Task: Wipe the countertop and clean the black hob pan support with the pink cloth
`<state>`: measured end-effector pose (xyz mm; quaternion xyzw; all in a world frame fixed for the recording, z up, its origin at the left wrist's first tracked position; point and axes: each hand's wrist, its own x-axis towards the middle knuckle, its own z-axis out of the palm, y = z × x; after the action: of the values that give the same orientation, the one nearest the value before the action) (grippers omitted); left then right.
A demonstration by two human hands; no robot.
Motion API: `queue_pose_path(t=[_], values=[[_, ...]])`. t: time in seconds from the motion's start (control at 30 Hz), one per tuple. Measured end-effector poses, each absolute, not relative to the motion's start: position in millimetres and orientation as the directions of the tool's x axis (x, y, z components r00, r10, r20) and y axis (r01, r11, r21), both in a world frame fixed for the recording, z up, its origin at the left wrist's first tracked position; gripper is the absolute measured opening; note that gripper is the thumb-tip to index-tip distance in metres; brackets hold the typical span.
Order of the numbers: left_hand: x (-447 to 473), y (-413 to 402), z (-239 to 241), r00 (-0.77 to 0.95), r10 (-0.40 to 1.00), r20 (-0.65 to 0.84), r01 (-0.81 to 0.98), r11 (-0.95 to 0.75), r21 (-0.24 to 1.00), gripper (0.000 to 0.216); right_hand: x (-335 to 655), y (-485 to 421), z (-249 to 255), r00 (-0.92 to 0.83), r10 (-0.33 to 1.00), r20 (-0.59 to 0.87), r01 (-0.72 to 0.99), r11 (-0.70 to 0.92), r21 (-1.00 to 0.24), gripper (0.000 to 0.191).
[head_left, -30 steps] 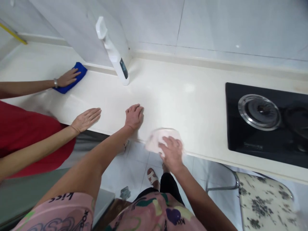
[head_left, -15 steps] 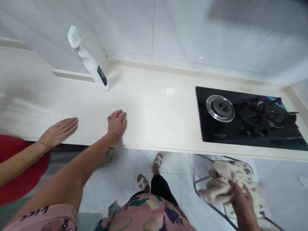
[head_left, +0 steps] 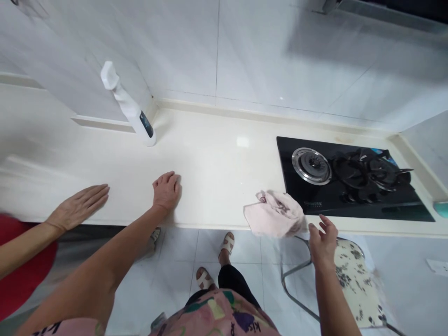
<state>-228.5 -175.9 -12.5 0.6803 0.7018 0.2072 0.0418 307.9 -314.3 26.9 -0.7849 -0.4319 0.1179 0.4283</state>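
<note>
On the pale countertop (head_left: 217, 186) rests my left hand (head_left: 165, 190), its fingers curled into a loose fist with nothing showing in them. A crumpled light pink cloth (head_left: 275, 215) lies at the counter's front edge, against the near left corner of the black gas stove (head_left: 297, 196). Just right of the cloth, my right hand (head_left: 323, 242) is open and holds nothing; its thumb and fingers are apart. A small gap separates hand and cloth.
A white spray bottle (head_left: 131, 109) stands near the wall corner. At the left, another person's hand (head_left: 79, 207) lies flat on the counter. A patterned folding chair (head_left: 355, 280) stands below the counter on the right. Overhead at upper right is a dark hood edge (head_left: 392, 16).
The cloth has gone from my right hand, below the counter, up onto the counter's front edge. My right hand has let go of it and opened. My left hand stays put.
</note>
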Motion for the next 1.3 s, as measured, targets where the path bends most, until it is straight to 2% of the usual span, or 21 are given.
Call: queue_pose_path(t=[0.07,0.13,0.2,0.33,0.43,0.63,0.77,0.9,0.97,1.1,1.17,1.3], values=[[-228,-176,-12,-0.072,0.973,0.217,0.936,-0.010,0.353,0.034,283,-315,16,0.440,0.855,0.276,0.731,-0.162,-0.663,0.058],[-228,-176,-11,-0.076,0.974,0.214,0.934,-0.006,0.358,0.034,247,-314,6,0.306,0.907,0.289,0.814,-0.092,-0.573,0.060],[-227,-177,-9,-0.082,0.974,0.211,0.933,0.000,0.360,0.034,210,-307,-4,0.266,0.918,0.294,0.861,-0.089,-0.500,0.060],[-226,-179,-4,-0.078,0.973,0.217,0.937,-0.002,0.349,0.034,172,-275,-18,0.210,0.888,0.408,0.917,-0.033,-0.399,0.058],[-227,-180,-4,-0.072,0.973,0.221,0.945,-0.004,0.327,0.035,181,-232,-22,0.080,0.889,0.450,0.948,0.072,-0.310,0.054],[-233,-180,-12,-0.064,0.973,0.222,0.961,0.000,0.276,0.038,215,-117,-28,-0.003,0.895,0.447,0.991,0.063,-0.120,0.052],[-235,-182,-15,-0.061,0.973,0.224,0.961,-0.003,0.278,0.037,227,-40,-35,-0.012,0.879,0.476,0.994,0.060,-0.087,0.053],[-236,-185,-16,-0.046,0.973,0.226,0.962,-0.018,0.273,0.036,230,40,-40,0.032,0.874,0.484,0.993,0.027,-0.114,0.054],[-236,-187,-17,-0.036,0.972,0.231,0.965,-0.026,0.261,0.036,222,81,-37,0.105,0.898,0.427,0.987,-0.039,-0.159,0.054],[-236,-190,-16,-0.026,0.976,0.218,0.966,-0.031,0.257,0.036,169,147,-22,0.262,0.942,0.209,0.951,-0.215,-0.223,0.056],[-235,-191,-16,-0.030,0.979,0.201,0.962,-0.026,0.270,0.035,128,164,-14,0.199,0.969,0.149,0.963,-0.165,-0.214,0.058],[-235,-192,-17,-0.035,0.981,0.190,0.949,-0.027,0.316,0.039,42,156,-9,-0.103,0.986,0.130,0.972,0.127,-0.196,0.055]])
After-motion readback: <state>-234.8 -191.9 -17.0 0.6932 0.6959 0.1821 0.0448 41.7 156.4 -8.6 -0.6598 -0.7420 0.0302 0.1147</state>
